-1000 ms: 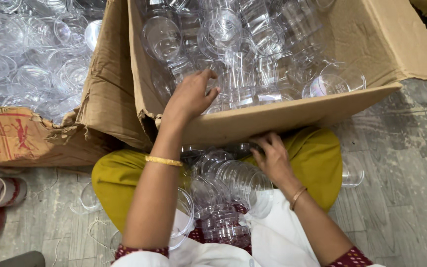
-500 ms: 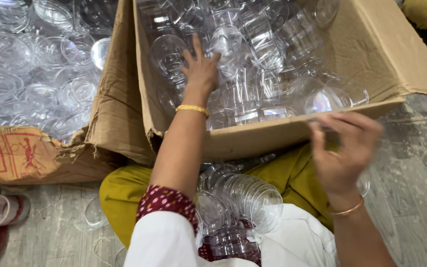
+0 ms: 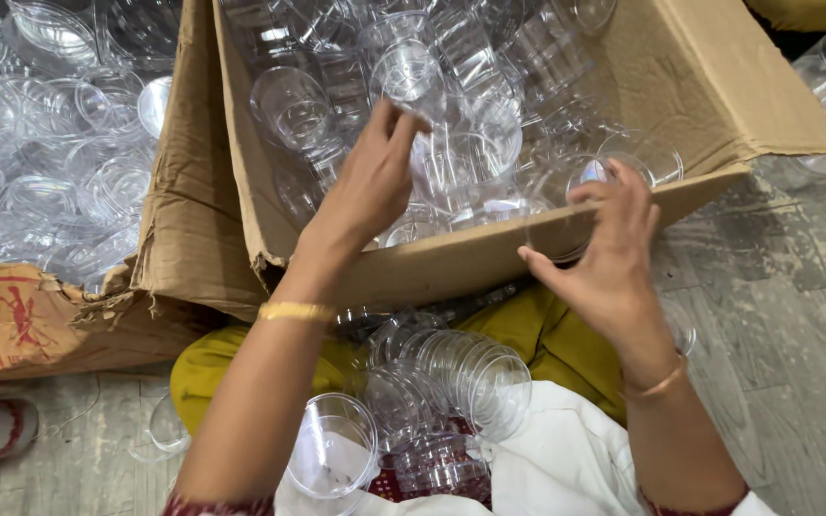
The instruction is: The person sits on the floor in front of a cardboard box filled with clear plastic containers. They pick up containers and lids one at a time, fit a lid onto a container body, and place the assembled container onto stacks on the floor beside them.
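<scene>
Left hand (image 3: pixel 370 186) fingertips perhaps behind cups (image 3: pixel 451 158)

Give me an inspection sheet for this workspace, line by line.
Surface: grey plank floor, worn.
Job's things: open cardboard box full of clear plastic cups; nested cup stack on the lap.
Clutter: loose clear containers heaped left of the box; single cup near the lap.
Hands: left hand inside the box, fingers on a cup; right hand at the box's front edge, holding a clear cup.
Cables: nothing seen.
Surroundings: second torn carton at left.
</scene>
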The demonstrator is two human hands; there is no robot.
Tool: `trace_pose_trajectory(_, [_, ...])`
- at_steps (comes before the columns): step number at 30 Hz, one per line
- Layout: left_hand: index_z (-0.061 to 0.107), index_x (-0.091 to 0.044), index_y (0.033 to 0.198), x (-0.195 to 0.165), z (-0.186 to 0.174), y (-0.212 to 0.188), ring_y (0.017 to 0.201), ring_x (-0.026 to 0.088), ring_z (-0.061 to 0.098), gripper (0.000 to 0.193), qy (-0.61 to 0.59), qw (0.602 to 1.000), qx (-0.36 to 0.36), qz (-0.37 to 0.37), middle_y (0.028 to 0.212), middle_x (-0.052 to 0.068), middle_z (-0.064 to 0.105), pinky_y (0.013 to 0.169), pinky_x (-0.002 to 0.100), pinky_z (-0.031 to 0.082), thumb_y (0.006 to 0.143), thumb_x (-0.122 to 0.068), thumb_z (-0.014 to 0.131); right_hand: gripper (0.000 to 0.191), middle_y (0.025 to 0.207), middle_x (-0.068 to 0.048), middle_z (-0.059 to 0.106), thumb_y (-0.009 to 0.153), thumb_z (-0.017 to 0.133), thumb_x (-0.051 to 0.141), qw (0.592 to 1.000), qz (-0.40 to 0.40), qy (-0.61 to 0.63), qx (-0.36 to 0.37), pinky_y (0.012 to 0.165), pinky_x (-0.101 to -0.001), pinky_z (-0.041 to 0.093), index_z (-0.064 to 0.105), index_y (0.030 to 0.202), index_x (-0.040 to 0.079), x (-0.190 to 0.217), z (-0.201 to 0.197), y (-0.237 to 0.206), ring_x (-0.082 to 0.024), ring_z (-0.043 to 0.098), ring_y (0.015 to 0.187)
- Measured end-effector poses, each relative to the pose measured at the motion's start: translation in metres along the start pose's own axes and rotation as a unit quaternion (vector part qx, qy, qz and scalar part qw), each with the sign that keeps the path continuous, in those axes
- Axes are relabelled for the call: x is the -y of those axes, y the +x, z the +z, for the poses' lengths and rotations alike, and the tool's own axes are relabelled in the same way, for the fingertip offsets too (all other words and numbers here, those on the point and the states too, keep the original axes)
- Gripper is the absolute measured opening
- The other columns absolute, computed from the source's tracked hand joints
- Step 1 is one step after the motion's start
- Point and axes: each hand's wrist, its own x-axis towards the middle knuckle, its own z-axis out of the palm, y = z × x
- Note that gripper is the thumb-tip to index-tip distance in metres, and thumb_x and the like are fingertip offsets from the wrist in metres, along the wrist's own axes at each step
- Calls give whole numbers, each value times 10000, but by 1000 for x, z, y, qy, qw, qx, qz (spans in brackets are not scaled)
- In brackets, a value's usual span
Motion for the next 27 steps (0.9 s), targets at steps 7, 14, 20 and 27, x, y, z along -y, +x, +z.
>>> trace_pose_trajectory(7, [653, -82, 993, -37, -32, -28, 1278, 342, 556, 321, -136, 989, 42, -29, 1431, 161, 454, 998, 463, 551, 813, -258, 854, 1152, 1537, -141, 358, 845, 879, 181, 899, 48, 431, 63, 1203, -411, 483, 101, 1695, 173, 1, 0, 1, -266, 446, 1398])
trace_pose_trajectory(14, [697, -66, 1010, -27, -25, -41, 1079, 274, 496, 319, -442, 853, 163, -225, 1357, 345, 425, 940, 370, 504, 904, -349, 798, 1195, 1563, -147, 273, 699, 930, 142, 949, -50, 276, 146, 1150, -446, 488, 186, 1632, 208, 12, 3, -4, -326, 402, 1455])
trace_pose_trajectory(20, [685, -62, 947, -28, -32, -31, 1255, 317, 547, 499, -227, 956, 161, -96, 1483, 158, 477, 963, 425, 514, 738, -447, 924, 1139, 1604, -131, 296, 778, 888, 125, 914, -8, 398, 77, 1249, -454, 484, 176, 1663, 205, 2, -7, -8, -290, 438, 1465])
trace_pose_trajectory(27, [299, -259, 1599, -72, -52, -26, 1416, 348, 430, 1237, 6, 996, 87, 11, 1572, 148, 375, 1143, 596, 393, 558, -501, 923, 1175, 1657, -129, 283, 779, 867, 68, 885, 17, 453, 108, 1237, -451, 444, 142, 1698, 174, -9, -9, -3, -274, 407, 1490])
